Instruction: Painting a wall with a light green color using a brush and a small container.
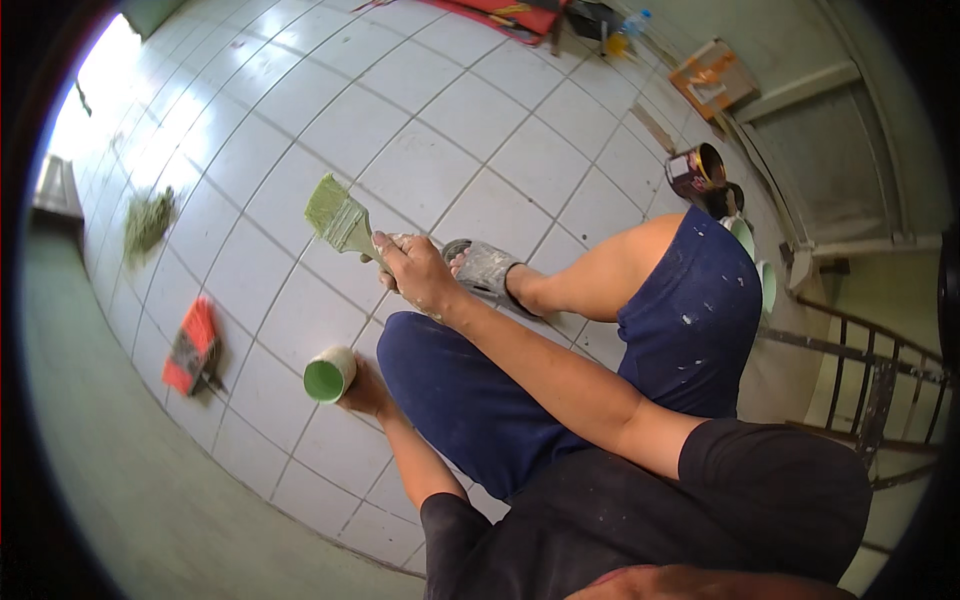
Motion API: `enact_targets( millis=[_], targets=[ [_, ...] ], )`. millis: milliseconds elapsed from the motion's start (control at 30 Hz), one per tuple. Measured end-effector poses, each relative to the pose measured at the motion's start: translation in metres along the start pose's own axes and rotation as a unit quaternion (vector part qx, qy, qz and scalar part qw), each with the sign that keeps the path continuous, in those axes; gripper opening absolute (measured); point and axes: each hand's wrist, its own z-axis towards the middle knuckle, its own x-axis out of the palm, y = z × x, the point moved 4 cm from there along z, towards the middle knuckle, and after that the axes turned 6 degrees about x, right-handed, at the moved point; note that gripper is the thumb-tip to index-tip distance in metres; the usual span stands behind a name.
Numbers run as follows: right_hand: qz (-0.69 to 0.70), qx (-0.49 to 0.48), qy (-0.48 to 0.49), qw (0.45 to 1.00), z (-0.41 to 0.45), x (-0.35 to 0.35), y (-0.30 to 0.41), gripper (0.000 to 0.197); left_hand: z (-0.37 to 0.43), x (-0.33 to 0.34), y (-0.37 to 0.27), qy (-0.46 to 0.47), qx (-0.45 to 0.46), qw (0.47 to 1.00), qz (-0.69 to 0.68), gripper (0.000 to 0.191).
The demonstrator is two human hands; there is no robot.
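My right hand (420,271) grips the handle of a wide flat paintbrush (337,215), held above the tiled floor. Its bristles are coated in light green paint and point away to the upper left. Lower down, beside my bent knee, my left hand (366,386) is wrapped around a small cup (330,375). The cup is tilted so that its mouth faces the camera, and green paint coats its inside. Pale paint smears mark my right hand.
A red brush head (191,349) lies near the green wall (150,465), with a heap of greenish debris (148,225) beyond. To the right stand a dark paint can (694,169), a cardboard box (712,79) and a metal ladder (877,405). A red bag (517,19) lies at the top.
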Motion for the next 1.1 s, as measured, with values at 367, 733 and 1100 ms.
enact_targets(
  millis=[367,733,1100],
  targets=[
    [0.071,-0.066,-0.133,0.986,-0.005,-0.154,0.040,0.052,-0.005,0.005,-0.013,0.082,-0.002,0.994,0.069,0.069],
    [0.125,-0.070,-0.304,0.942,-0.050,-0.294,0.011,0.048,-0.001,0.009,-0.012,0.116,0.025,0.990,0.074,0.077],
    [0.190,-0.062,-0.364,0.910,-0.059,-0.357,-0.037,0.048,0.015,0.007,0.022,0.090,-0.065,0.948,0.299,0.096]
  ],
)
